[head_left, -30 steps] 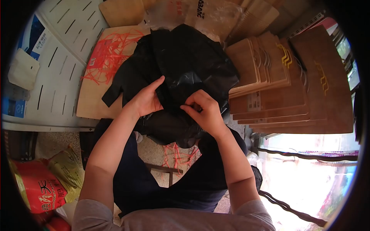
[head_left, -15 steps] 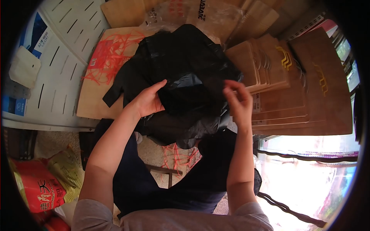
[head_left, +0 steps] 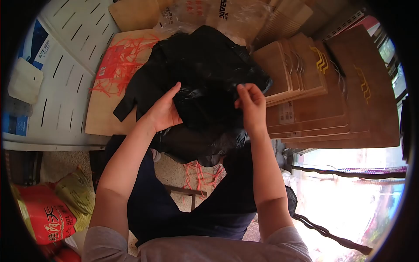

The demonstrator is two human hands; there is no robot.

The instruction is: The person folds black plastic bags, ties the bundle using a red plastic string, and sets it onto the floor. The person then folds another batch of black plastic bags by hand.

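A large crumpled sheet of black plastic, which looks like a plastic bag [head_left: 205,56], spreads in front of me above my knees. My left hand [head_left: 165,111] is at its left side, thumb stretched up along the plastic and the other fingers partly hidden under it, holding it. On the right, my right hand [head_left: 252,102] has its fingers curled and pinched together at the plastic's surface. Folds of the bag hang down between my thighs. What lies beneath it is hidden.
Brown wooden boards with metal handles [head_left: 301,87] stand at the right. A light board [head_left: 98,115] with red plastic twine [head_left: 131,52] lies behind on the left, beside a white slotted metal shelf [head_left: 65,74]. A red and yellow sack [head_left: 48,214] sits at lower left.
My right hand has moved left, from the bag's right edge toward its middle, and its fingers have closed further. My left hand has shifted slightly left with the plastic.
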